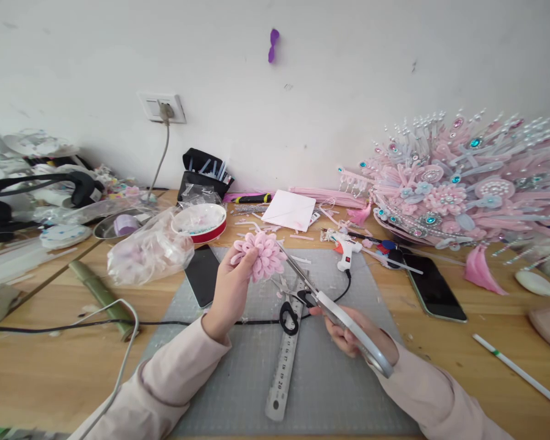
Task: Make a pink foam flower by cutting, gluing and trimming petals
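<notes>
My left hand (233, 281) pinches a pink fuzzy flower (268, 256) with layered looped petals, raised above the cutting mat (229, 379). In my right hand (348, 333) is a pair of long scissors (330, 305) with grey-white handles. Their metal blades point up and left, and the tips reach the flower's right edge; whether they touch it I cannot tell. Below the blades, small black-handled scissors (288, 318) lie across a steel ruler (282, 373) on the mat. The fingers of my right hand are partly hidden behind the handles.
A white glue gun (347, 250) with a black cord lies right of the mat. Phones (435, 287) lie at both sides. A large pink beaded headdress (453, 183) stands at the right. At left are a plastic bag (151, 250), a red-rimmed tub (206, 235) and a bamboo piece (103, 296).
</notes>
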The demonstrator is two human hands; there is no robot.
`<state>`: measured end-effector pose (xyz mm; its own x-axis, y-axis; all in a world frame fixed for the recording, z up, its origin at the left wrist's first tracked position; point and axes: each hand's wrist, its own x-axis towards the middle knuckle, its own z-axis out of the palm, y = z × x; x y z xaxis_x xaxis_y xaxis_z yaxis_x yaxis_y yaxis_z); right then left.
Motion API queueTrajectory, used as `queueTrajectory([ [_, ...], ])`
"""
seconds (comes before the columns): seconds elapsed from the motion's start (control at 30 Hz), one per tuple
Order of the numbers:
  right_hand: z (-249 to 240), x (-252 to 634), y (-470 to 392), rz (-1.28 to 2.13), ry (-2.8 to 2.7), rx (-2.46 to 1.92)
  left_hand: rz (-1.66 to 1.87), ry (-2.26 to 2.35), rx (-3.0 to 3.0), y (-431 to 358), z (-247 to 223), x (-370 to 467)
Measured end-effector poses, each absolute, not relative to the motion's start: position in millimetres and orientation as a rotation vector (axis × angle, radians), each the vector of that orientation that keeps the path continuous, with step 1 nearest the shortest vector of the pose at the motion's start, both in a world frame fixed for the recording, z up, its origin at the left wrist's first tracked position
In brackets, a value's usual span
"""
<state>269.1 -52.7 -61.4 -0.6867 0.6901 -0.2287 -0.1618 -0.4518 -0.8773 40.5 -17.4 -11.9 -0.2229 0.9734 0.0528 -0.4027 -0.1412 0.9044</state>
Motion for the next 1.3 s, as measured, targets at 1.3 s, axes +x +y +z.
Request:
queueTrajectory([
  [1.3, -52, 268, -58, 2.077, -1.304, -0.923, 1.592, 0.988, 0.898, -18, -13, 41],
])
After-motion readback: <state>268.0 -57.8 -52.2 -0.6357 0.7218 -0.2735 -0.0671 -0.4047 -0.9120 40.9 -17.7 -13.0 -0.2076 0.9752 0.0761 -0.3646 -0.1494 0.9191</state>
